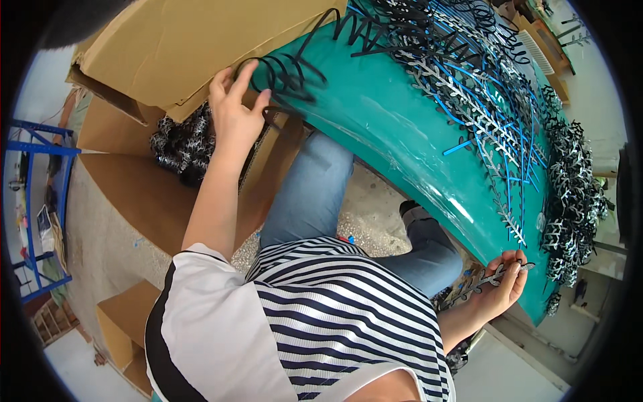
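Note:
My left hand (234, 114) is raised at the cardboard box's edge, its thumb and fingers spread apart. Right beside its fingertips, a loose black coiled strip (284, 77) lies along the green table edge, partly blurred. At the lower right, my right hand (507, 285) pinches a grey-and-black leaf-shaped trim strip (477, 285) between thumb and fingers. The tail of that strip hangs down toward my forearm. Above this hand, another leafy strip (499, 191) lies on the table among thin blue strips (458, 148).
A green-covered table (375, 120) curves across the view, with piled leafy trims (569, 201) on its right side. An open cardboard box (134, 194) at the left holds a bundle of similar trim (184, 144). A blue shelf rack (43, 151) stands far left.

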`<act>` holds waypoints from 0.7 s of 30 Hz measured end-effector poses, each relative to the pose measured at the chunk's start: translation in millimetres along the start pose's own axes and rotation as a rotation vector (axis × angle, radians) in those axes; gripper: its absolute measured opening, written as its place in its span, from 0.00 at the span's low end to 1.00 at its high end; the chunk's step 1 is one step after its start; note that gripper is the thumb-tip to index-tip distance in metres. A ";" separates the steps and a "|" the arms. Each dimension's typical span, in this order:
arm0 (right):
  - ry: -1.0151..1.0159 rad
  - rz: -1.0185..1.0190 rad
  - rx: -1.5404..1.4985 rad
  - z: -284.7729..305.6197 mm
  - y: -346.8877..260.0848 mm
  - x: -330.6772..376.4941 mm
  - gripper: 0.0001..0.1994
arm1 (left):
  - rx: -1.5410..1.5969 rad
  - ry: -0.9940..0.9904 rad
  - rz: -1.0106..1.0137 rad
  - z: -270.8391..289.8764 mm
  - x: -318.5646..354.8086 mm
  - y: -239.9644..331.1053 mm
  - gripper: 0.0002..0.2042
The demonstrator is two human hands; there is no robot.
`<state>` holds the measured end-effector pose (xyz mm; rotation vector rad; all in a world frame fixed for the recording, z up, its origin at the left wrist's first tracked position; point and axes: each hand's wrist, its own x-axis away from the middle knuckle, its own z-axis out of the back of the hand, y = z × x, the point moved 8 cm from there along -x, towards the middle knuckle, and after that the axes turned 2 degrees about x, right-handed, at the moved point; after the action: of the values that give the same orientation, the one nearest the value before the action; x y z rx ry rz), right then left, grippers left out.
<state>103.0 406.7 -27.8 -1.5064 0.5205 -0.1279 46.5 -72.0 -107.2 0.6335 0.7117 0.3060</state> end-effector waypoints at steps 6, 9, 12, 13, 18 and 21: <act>-0.004 0.018 0.016 2.9 0.8 4.8 0.10 | 0.529 0.085 0.285 -19.1 10.4 -26.0 0.19; -0.038 0.015 -0.014 -6.9 2.1 5.2 0.10 | 0.507 0.178 0.258 -37.5 12.2 -35.0 0.18; -0.072 0.011 -0.040 -11.4 0.5 7.8 0.10 | 0.600 0.220 0.302 -56.0 20.7 -24.9 0.19; -0.093 0.003 -0.053 -13.1 -0.2 8.5 0.10 | 0.645 0.244 0.324 -59.7 22.9 -23.1 0.19; -0.121 -0.011 -0.058 -11.7 2.0 7.4 0.10 | 0.647 0.294 0.381 -52.4 24.4 -5.1 0.19; -0.104 -0.029 -0.051 -13.7 5.4 8.5 0.10 | 0.781 0.148 0.536 -53.5 26.0 -1.2 0.18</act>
<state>103.7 391.3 -34.8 -1.5614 0.4208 -0.0587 28.5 -37.7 -152.5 1.5671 0.7918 0.5785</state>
